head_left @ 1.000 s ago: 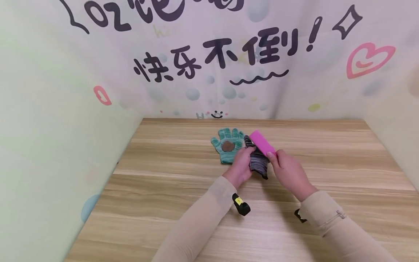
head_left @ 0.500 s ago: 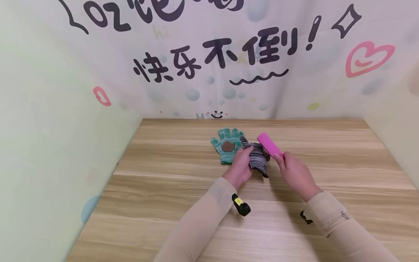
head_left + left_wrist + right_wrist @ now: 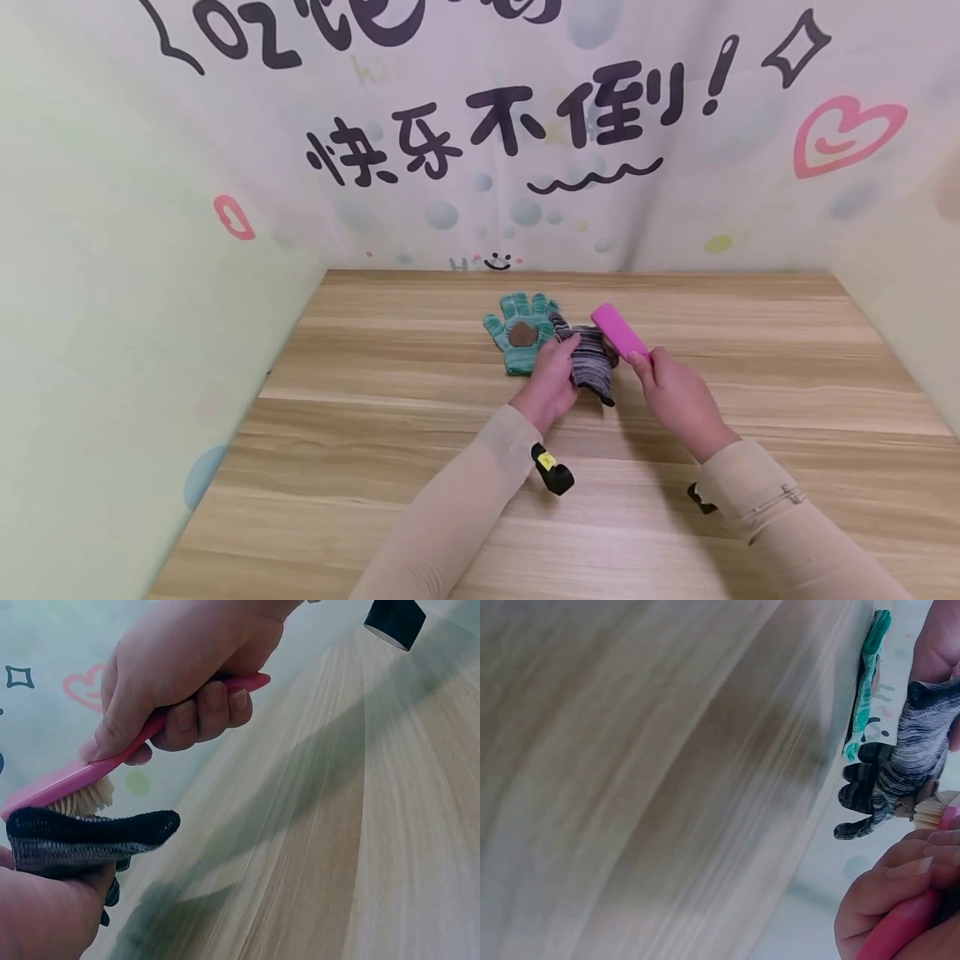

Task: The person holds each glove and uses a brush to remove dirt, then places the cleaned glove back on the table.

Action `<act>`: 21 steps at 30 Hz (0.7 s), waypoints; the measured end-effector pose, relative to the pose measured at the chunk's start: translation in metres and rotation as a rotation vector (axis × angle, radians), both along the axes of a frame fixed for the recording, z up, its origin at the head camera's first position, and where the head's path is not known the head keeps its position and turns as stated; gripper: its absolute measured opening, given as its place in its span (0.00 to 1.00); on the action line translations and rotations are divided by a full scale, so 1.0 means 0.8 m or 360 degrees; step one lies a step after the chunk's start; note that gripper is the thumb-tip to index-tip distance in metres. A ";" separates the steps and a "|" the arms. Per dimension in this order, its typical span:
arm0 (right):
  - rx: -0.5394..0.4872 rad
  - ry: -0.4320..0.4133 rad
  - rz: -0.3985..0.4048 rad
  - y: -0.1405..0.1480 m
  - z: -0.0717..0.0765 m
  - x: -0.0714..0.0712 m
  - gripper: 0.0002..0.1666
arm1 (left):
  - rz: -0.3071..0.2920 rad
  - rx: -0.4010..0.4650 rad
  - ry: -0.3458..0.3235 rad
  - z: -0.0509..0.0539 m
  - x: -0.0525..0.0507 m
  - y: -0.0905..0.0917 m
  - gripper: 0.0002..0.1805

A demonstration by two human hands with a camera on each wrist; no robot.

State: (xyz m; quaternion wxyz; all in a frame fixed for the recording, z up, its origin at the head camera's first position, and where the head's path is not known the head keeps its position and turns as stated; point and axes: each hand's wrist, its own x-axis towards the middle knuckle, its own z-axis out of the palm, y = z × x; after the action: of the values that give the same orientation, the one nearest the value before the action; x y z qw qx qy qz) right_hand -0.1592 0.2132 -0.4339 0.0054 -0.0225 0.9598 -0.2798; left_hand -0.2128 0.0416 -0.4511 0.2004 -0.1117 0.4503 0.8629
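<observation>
My left hand [image 3: 553, 382] holds a grey-and-black striped knit glove [image 3: 594, 368] up off the table. Gripped by its handle in my right hand [image 3: 678, 402] is a pink brush [image 3: 618, 332]. Its cream bristles [image 3: 88, 796] face down against the glove or just over it in the left wrist view. In the right wrist view the bristles meet a brown patch [image 3: 909, 805] on the glove, whose dark fingertips hang free. Left of both hands, a teal knit glove [image 3: 538, 323] lies flat with its fingers pointing away, a round brown patch [image 3: 522, 335] on it.
Under everything is a wood-grain table [image 3: 360, 467]. A white printed cloth [image 3: 420, 225] with dark lettering rises along its back edge, and pale walls close the left and right sides. A black strap end [image 3: 553, 469] hangs from the left sleeve cuff.
Over the first half second the brush moved right and slightly toward me, and the striped glove turned, showing more of its cuff area. Since then both hands have stayed almost still. The teal glove lies unmoved.
</observation>
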 end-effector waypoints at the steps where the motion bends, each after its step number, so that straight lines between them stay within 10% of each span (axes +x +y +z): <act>1: 0.0000 0.0000 0.0003 0.000 0.000 0.000 0.35 | -0.0001 -0.0002 0.0000 0.000 0.000 0.000 0.22; 13: -0.0070 -0.0021 0.0006 -0.002 0.014 0.000 0.37 | -0.0001 -0.0088 -0.0041 0.000 0.000 0.005 0.36; 21: -0.0056 0.0050 0.0048 -0.022 0.016 -0.002 0.33 | -0.0052 -0.0040 0.0065 0.001 0.000 0.004 0.21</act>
State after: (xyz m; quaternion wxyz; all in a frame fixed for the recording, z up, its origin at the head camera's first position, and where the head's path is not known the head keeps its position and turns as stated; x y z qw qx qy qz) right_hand -0.1609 0.1959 -0.4210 -0.0057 -0.0415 0.9542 -0.2961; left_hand -0.2125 0.0444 -0.4505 0.2038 -0.0891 0.4668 0.8559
